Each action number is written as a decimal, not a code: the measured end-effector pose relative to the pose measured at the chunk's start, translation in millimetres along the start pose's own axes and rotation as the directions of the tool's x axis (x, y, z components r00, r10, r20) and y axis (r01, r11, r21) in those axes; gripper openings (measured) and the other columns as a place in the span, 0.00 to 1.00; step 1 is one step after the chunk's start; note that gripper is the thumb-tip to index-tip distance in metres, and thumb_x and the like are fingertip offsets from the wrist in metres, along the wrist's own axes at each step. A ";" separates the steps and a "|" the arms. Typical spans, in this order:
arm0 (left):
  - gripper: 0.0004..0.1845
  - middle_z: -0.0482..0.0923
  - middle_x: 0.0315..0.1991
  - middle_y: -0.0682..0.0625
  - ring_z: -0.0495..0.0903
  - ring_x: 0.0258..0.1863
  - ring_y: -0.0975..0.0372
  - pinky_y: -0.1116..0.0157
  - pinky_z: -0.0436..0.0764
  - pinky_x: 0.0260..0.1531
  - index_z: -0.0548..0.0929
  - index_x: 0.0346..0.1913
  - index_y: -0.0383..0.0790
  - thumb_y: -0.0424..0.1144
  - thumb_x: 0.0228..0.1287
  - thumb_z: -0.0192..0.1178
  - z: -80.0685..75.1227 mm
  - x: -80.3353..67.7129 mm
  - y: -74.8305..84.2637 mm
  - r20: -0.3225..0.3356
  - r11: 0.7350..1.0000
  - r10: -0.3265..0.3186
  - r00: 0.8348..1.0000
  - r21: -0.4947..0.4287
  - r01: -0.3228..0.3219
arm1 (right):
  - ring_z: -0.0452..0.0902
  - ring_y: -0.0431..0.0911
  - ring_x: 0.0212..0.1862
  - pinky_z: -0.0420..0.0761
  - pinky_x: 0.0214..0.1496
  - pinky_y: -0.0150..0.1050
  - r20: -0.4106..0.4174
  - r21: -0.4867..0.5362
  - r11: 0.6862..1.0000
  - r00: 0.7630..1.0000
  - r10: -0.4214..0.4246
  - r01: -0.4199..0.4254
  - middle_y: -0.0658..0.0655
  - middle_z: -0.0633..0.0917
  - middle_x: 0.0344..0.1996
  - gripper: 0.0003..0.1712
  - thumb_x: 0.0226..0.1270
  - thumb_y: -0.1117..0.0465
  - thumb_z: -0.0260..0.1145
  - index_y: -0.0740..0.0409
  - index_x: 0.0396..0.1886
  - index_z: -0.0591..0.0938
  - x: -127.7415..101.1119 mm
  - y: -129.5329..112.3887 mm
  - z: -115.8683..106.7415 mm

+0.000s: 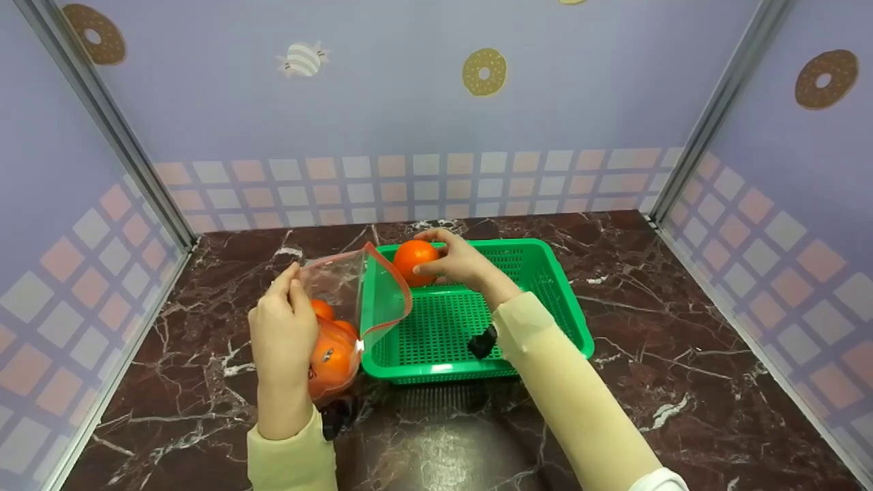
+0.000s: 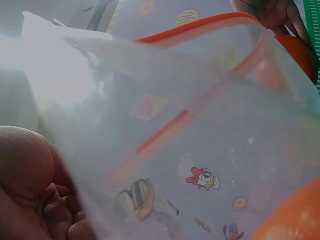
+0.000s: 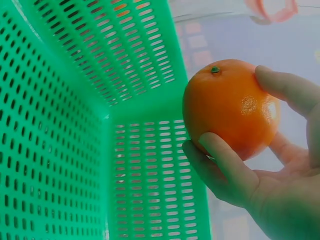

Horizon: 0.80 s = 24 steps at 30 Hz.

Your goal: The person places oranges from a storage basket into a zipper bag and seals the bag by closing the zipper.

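Note:
My right hand (image 1: 467, 264) grips an orange (image 1: 413, 262) over the left part of a green slotted basket (image 1: 569, 293). In the right wrist view, fingers and thumb surround the orange (image 3: 227, 107), whose green stem end shows. My left hand (image 1: 283, 334) holds the edge of a clear zip bag (image 1: 335, 279) with a red-orange border, left of the basket. The bag's mouth gapes toward the held orange. Several oranges (image 1: 331, 365) sit low in the bag, partly hidden by my left hand. Cartoon prints on the bag (image 2: 165, 110) show in the left wrist view.
The basket stands on a dark red marbled tabletop (image 1: 648, 423). Lilac panels (image 1: 382, 102) printed with doughnuts and squares close off the back and both sides. Metal posts (image 1: 716, 102) mark the corners.

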<state>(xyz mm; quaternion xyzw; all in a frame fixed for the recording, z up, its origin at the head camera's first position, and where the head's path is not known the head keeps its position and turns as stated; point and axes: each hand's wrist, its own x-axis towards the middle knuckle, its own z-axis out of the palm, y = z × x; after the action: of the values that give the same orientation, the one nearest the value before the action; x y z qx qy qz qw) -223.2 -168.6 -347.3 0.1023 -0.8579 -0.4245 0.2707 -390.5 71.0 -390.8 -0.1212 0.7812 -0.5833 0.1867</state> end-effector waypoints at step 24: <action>0.20 0.81 0.60 0.31 0.83 0.56 0.35 0.39 0.79 0.58 0.79 0.66 0.29 0.32 0.78 0.48 -0.3 -1.2 0.6 -0.009 1.000 0.016 1.000 -0.004 -0.016 | 0.80 0.59 0.63 0.86 0.58 0.50 -0.040 0.157 0.967 0.980 -0.196 0.200 0.63 0.75 0.65 0.35 0.63 0.64 0.75 0.44 0.69 0.75 -39.8 -34.8 -0.6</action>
<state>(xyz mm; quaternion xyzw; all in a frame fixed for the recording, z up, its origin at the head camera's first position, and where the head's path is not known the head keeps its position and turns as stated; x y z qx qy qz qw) -222.0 -168.0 -347.1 0.0967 -0.8565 -0.4237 0.2783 -355.8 77.7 -351.4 -0.1761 0.7180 -0.6612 0.1274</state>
